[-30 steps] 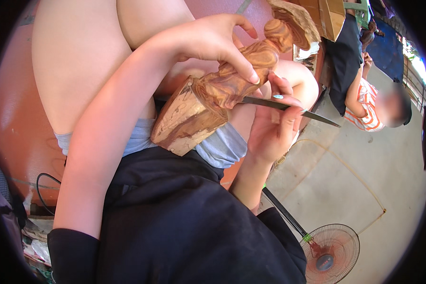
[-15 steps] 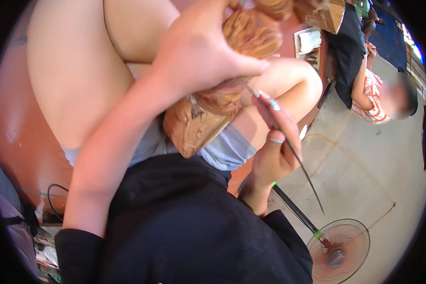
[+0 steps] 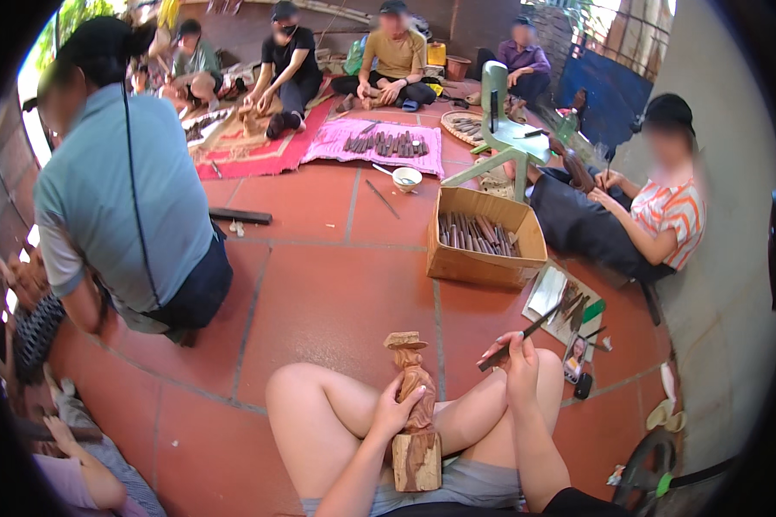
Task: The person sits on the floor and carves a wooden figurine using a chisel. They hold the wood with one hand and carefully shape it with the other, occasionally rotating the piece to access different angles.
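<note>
A carved wooden figurine (image 3: pixel 417 392) with a broad hat stands upright on its rough block base, in my lap between my thighs. My left hand (image 3: pixel 393 407) is closed around its body from the left side. Off to the right, above my right knee, my right hand (image 3: pixel 521 362) grips a thin dark file (image 3: pixel 535 326), which slants up to the right. The file is apart from the figurine.
An open cardboard box (image 3: pixel 483 267) of dark-handled tools sits ahead on the tiled floor. Right of my knee are a board (image 3: pixel 547 289) with tools, a phone (image 3: pixel 575 355) and a fan (image 3: pixel 648 461). A person in blue (image 3: pixel 134 189) crouches left; others sit around a pink cloth (image 3: pixel 319 142).
My view has lifted from a close look at my lap to the wider room. The figurine, tilted before, now stands upright. The file has moved away from it to the right.
</note>
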Demonstrator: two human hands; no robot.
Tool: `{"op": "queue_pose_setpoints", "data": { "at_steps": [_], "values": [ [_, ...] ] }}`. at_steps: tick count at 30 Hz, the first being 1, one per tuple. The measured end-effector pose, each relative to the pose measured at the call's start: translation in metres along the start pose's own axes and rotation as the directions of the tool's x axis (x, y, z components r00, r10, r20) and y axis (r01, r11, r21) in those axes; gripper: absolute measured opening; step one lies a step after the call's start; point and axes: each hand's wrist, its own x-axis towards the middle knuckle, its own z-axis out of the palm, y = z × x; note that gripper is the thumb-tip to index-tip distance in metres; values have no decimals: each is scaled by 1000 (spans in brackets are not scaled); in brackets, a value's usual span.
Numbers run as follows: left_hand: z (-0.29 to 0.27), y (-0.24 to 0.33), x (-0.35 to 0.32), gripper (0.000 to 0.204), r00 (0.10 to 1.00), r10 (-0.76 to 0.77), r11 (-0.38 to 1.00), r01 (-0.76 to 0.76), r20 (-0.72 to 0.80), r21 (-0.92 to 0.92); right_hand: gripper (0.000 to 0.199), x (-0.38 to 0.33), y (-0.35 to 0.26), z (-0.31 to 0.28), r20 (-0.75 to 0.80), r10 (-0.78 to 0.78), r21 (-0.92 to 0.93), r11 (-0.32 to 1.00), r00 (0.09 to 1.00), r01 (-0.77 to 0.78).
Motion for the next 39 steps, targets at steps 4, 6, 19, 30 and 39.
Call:
{"op": "queue_pose_setpoints", "data": {
  "at_steps": [4, 6, 19, 30, 39],
  "values": [
    [-7, -3, 7, 51, 996, -87, 996, 85, 35, 41, 39, 2, 20, -13, -64, 89, 51, 995, 994, -86],
    [-7, -2, 9, 50, 994, -103, 994, 102, 36, 43, 42, -4, 22, -20, -152, 106, 148, 985, 983, -83],
    [-5, -18, 13, 38, 995, -88, 987, 81, 51, 136, 47, -21, 8, -40, -133, 172, 332, 936, 976, -119],
    [-8, -17, 15, 45, 996, -84, 986, 78, 37, 146, 48, -23, 27, -28, -79, 218, 63, 975, 973, -214],
    [-3, -10, 11, 40, 995, -93, 989, 88, 35, 117, 43, -24, 34, -23, -100, 185, 58, 982, 978, -180]
  ]
}}
